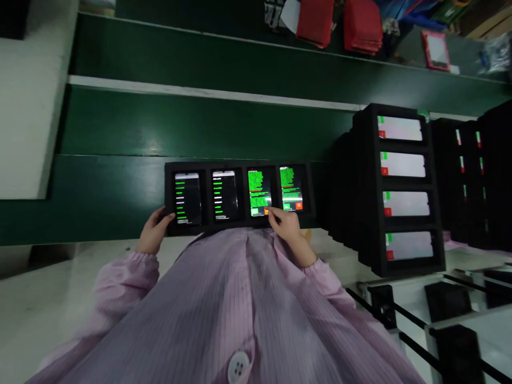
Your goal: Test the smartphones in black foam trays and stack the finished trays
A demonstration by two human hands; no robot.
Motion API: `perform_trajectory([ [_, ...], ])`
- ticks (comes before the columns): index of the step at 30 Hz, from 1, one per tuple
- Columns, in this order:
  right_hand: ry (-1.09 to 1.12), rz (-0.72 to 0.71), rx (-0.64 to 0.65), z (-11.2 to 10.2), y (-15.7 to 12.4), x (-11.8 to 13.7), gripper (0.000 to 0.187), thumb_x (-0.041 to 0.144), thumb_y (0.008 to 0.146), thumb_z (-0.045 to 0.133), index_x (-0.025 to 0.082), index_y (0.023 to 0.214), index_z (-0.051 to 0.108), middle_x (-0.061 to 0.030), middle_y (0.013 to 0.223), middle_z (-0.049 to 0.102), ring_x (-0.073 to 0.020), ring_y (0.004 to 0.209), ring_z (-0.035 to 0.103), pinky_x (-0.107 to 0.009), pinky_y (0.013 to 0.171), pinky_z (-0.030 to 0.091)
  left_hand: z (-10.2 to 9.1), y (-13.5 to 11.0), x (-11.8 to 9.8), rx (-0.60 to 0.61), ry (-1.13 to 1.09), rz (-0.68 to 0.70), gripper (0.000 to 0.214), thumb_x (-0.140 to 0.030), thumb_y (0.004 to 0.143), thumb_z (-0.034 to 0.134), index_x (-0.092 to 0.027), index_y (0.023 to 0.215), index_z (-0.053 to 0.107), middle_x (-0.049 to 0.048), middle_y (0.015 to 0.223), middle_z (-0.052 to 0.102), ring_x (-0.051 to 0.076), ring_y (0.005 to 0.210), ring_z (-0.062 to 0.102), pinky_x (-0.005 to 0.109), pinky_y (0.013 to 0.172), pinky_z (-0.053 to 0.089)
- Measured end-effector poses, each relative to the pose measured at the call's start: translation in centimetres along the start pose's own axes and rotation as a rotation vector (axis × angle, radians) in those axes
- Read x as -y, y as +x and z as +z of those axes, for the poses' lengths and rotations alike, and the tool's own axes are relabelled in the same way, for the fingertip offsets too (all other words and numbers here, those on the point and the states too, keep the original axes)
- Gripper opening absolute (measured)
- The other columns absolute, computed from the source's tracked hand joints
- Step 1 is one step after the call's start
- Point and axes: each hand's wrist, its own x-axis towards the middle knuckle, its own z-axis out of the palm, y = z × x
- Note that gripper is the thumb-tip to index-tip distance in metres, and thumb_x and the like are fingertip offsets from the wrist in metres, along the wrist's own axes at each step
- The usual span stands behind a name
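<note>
Pink cloth is filling the foreground: one coat (204, 309), with one big button (239, 367) showing. Beyond it, one black tray (205, 197) is lying close to the near edge of the bench (200, 128), carrying four phones (188, 197), two showing sparse lines on black, two showing dense green text. The left hand (152, 233) is gripping the tray's left end, thumb lying over the rim. The right hand (286, 224) is bunching its fingers at the third phone's orange key (266, 212); I can't tell whether it is touching or pinching anything. To the right, one stack (375, 181) of trays is rising near the tray's right end, its top one holding four white-screened phones (404, 165). Green bench is stretching leftward to one pale slab (28, 117) and back to one pale strip (208, 94). Farthest off, two red piles (363, 26) are sitting.
</note>
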Motion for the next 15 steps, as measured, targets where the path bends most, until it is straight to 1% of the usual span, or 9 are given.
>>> perform_trajectory([
  [2, 0.013, 0.054, -0.116, -0.7, -1.0, -1.3, 0.034, 0.028, 0.102, 0.049, 0.022, 0.114, 0.081, -0.0061, 0.113, 0.081, -0.0191, 0.087, 0.079, -0.025, 0.079, 0.059, 0.0, -0.1, 0.1, -0.022, 0.004, -0.012, 0.037, -0.031, 0.072, 0.069, -0.019, 0.107, 0.07, 0.0094, 0.116, 0.075, 0.028, 0.123, 0.064, 0.043, 0.114, 0.047],
  [4, 0.013, 0.105, -0.2, -1.2, -1.9, -2.5, 0.034, 0.028, 0.1, 0.049, 0.022, 0.11, 0.081, -0.0068, 0.112, 0.081, -0.0204, 0.088, 0.079, -0.027, 0.079, 0.06, 0.1, -0.2, 0.3, -0.027, 0.012, -0.018, 0.036, -0.033, 0.072, 0.069, -0.019, 0.106, 0.071, 0.0084, 0.113, 0.075, 0.029, 0.122, 0.065, 0.043, 0.113, 0.048],
  [7, 0.018, 0.156, -0.248, -1.2, -2.7, -3.6, 0.032, 0.029, 0.097, 0.053, 0.022, 0.107, 0.082, -0.0075, 0.109, 0.081, -0.0234, 0.093, 0.079, -0.03, 0.078, 0.06, 0.2, -0.3, 0.3, -0.025, 0.034, -0.025, 0.036, -0.036, 0.071, 0.07, -0.02, 0.103, 0.072, 0.007, 0.106, 0.076, 0.03, 0.119, 0.066, 0.045, 0.111, 0.05],
  [9, 0.04, 0.177, -0.267, -1.1, -3.0, -3.9, 0.032, 0.031, 0.097, 0.052, 0.022, 0.106, 0.082, -0.0077, 0.107, 0.082, -0.0234, 0.091, 0.078, -0.03, 0.077, 0.059, 0.2, -0.5, 0.0, -0.025, 0.05, -0.029, 0.037, -0.037, 0.069, 0.07, -0.02, 0.102, 0.071, 0.0066, 0.104, 0.076, 0.031, 0.12, 0.065, 0.046, 0.111, 0.049],
  [10, 0.054, 0.186, -0.283, -1.1, -3.0, -3.9, 0.033, 0.032, 0.097, 0.051, 0.022, 0.105, 0.082, -0.0079, 0.105, 0.082, -0.0227, 0.086, 0.077, -0.03, 0.075, 0.059, 0.2, -0.5, -0.2, -0.026, 0.056, -0.03, 0.037, -0.037, 0.068, 0.071, -0.02, 0.101, 0.071, 0.0067, 0.106, 0.076, 0.031, 0.121, 0.064, 0.046, 0.112, 0.049],
  [12, 0.073, 0.207, -0.329, -1.2, -3.0, -4.0, 0.038, 0.035, 0.1, 0.047, 0.02, 0.101, 0.082, -0.0084, 0.093, 0.082, -0.0202, 0.07, 0.073, -0.029, 0.067, 0.056, 0.1, -0.7, -0.6, -0.036, 0.061, -0.029, 0.038, -0.037, 0.066, 0.071, -0.021, 0.101, 0.07, 0.0073, 0.111, 0.075, 0.031, 0.125, 0.062, 0.046, 0.114, 0.047],
  [14, 0.077, 0.231, -0.383, -1.6, -2.9, -4.0, 0.043, 0.039, 0.101, 0.045, 0.018, 0.095, 0.082, -0.0079, 0.079, 0.079, -0.017, 0.054, 0.063, -0.027, 0.058, 0.05, 0.1, -0.7, -0.9, -0.049, 0.059, -0.026, 0.039, -0.036, 0.066, 0.07, -0.021, 0.102, 0.069, 0.0083, 0.115, 0.074, 0.031, 0.128, 0.061, 0.046, 0.114, 0.046],
  [15, 0.08, 0.241, -0.41, -1.7, -2.9, -4.0, 0.045, 0.04, 0.101, 0.044, 0.017, 0.094, 0.082, -0.0077, 0.077, 0.078, -0.0156, 0.051, 0.058, -0.027, 0.055, 0.047, 0.1, -0.8, -1.1, -0.054, 0.057, -0.026, 0.039, -0.036, 0.066, 0.069, -0.021, 0.102, 0.069, 0.0087, 0.116, 0.074, 0.031, 0.127, 0.061, 0.045, 0.115, 0.046],
])
